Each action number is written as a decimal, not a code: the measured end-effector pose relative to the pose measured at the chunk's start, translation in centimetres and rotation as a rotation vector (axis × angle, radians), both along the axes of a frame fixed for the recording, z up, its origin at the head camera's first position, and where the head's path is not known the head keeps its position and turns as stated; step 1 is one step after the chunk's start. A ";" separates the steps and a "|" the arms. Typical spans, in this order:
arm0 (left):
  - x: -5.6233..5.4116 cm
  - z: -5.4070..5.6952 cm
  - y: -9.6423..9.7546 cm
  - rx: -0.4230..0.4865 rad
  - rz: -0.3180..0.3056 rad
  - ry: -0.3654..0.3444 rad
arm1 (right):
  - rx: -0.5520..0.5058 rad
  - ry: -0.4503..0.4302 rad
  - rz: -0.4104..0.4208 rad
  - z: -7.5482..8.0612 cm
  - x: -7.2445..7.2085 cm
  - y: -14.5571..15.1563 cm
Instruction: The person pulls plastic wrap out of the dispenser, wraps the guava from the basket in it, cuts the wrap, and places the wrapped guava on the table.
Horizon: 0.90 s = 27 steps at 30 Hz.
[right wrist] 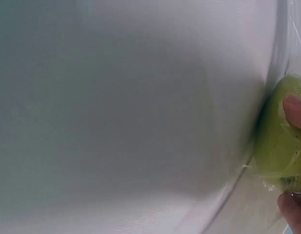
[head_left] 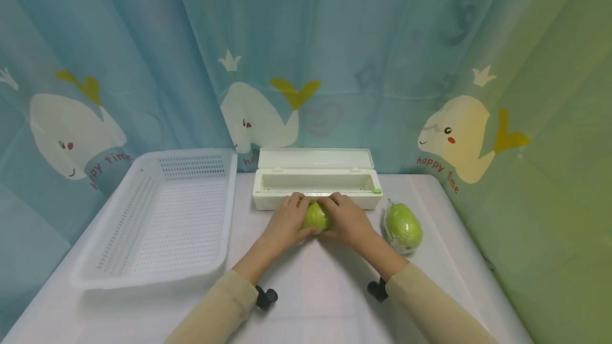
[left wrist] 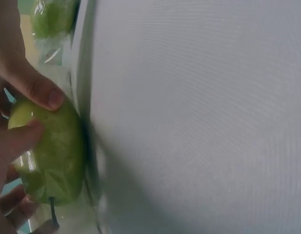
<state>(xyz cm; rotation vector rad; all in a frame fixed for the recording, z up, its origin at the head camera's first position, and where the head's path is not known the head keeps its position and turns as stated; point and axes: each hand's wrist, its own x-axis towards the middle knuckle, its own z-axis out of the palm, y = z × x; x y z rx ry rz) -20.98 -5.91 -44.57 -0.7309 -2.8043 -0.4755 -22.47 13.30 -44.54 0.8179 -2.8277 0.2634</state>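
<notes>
A green pear [head_left: 316, 217] in clear film sits between both hands in front of a white film dispenser box [head_left: 317, 203]. My left hand [head_left: 285, 219] grips its left side, thumb toward me and fingers curled round the far side. From the right, my right hand [head_left: 351, 222] holds it the same way. In the left wrist view both thumbs press on the pear [left wrist: 60, 156], whose stem sticks out at one end. Creased, shiny film covers the pear [right wrist: 277, 146] in the right wrist view. The fingers hide parts of it.
Right of the hands lies a second green pear [head_left: 403, 225] wrapped in film. A white perforated basket [head_left: 228, 227] stands on the left. The dispenser's lid [head_left: 315, 158] is raised, and a green slider [head_left: 377, 191] sits at its right end. A whale-print curtain [head_left: 334, 68] hangs behind the table.
</notes>
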 end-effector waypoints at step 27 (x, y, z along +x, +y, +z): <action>0.3 -0.9 -0.8 0.048 -0.024 0.046 | -0.150 -0.017 0.015 -0.7 0.4 1.0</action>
